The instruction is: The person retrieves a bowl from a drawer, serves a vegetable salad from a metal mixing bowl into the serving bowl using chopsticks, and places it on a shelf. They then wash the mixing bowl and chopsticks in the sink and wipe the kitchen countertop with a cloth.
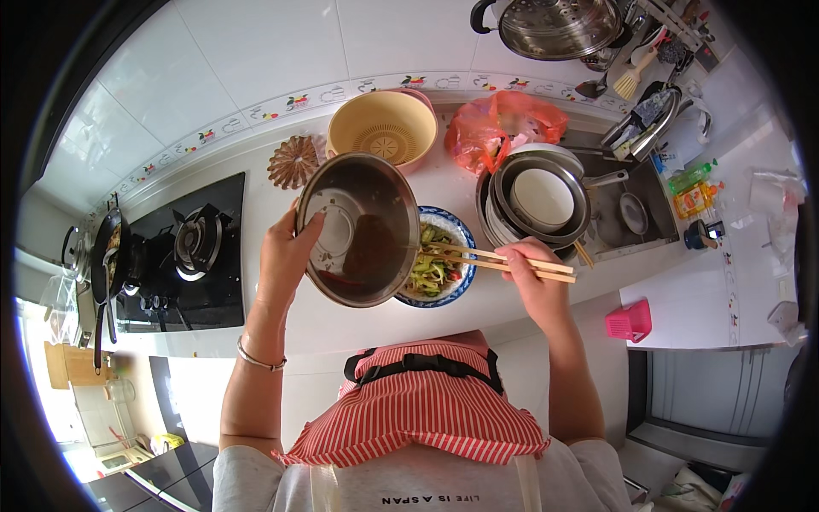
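My left hand [288,243] grips the rim of a stainless steel mixing bowl [377,192], thumb inside. The bowl tilts to the right, and brown liquid with a few bits lies in it. Its right edge hangs over a blue-and-white patterned dish [472,256], covering part of it. Sliced green vegetables with some red pieces [435,275] fill the dish. In my right hand [531,272] is a pair of wooden chopsticks [486,261]. Their tips reach the vegetables beside the bowl's rim.
A yellow colander basin [384,112], a brown fluted object [293,162] and a red plastic bag [505,125] stand at the back. Stacked bowls [542,198] sit right, by the sink [659,217]. A black gas hob [217,288] with a frying pan [105,256] is left.
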Tool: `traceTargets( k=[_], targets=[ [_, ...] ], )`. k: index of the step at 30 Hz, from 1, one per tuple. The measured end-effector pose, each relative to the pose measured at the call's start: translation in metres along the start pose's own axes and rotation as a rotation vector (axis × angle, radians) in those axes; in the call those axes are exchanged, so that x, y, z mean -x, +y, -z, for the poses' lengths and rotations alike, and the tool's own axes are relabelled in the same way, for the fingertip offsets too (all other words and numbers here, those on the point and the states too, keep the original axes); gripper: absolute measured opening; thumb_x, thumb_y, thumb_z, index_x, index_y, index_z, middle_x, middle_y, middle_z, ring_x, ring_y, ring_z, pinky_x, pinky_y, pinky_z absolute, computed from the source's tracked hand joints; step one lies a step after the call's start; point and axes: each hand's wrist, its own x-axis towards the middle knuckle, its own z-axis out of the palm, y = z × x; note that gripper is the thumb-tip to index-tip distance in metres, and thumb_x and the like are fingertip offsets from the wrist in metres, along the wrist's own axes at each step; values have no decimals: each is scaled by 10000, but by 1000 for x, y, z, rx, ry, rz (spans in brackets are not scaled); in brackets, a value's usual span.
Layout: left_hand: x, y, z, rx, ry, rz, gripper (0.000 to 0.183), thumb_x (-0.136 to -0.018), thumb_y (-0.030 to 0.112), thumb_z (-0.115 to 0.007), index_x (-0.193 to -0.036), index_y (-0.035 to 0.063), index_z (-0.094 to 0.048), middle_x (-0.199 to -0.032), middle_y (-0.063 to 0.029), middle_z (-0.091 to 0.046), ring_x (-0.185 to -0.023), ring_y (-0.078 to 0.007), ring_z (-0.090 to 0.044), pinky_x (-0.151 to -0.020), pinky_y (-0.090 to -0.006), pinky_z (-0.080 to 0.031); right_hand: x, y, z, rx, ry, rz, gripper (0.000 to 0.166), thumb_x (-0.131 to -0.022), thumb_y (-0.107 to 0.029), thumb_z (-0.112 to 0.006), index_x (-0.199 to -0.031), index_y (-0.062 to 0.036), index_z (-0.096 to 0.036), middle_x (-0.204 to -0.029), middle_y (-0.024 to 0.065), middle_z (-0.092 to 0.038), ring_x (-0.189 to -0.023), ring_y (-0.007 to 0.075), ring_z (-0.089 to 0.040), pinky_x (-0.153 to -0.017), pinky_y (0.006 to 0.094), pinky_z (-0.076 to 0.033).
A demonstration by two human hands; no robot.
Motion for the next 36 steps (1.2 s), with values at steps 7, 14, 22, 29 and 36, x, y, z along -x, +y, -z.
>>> traceTargets(
  k=[7,14,22,29,36],
  targets=[
    [2,-1,0,39,-20,-6,297,-868,202,-603,-1083,-2,-622,-800,11,-591,-691,-37,-473,-622,-205,-372,-3,-6,-50,-478,-157,-379,179,-936,-172,-531,-978,-21,-616,-953,33,-630,-836,95,-616,-665,223,-546],
    [4,-7,-3,39,-19,-57,295,-884,297,-599,-1002,29,-637,-595,61,-503,-443,-6,-377,-384,-194,-246,0,22,-70,-393,-172,-406,208,-945,-185,-509,-948,-4,-611,-922,36,-610,-802,101,-607,-652,226,-530],
    [3,-10,-3,30,-7,-51,286,-886,290,-592,-996,30,-637,-594,55,-507,-443,-9,-371,-387,-194,-247,-3,10,-38,29,-45,-20,131,-902,-99,-544,-866,1,-622,-765,91,-570,-658,204,-577,-593,291,-456],
    [0,-8,-1,43,-10,-8,287,-870,208,-603,-1056,-10,-627,-774,11,-591,-676,-39,-464,-613,-205,-370,1,0,-3,114,49,38,107,-899,-69,-544,-867,7,-611,-774,82,-580,-650,172,-565,-583,272,-450],
    [0,-5,1,63,-11,8,286,-862,171,-612,-1058,-37,-632,-858,-6,-627,-786,-54,-506,-721,-212,-430,-2,-10,-8,-54,56,-86,152,-921,-108,-530,-888,15,-612,-827,64,-586,-698,123,-582,-606,239,-484]
  ],
)
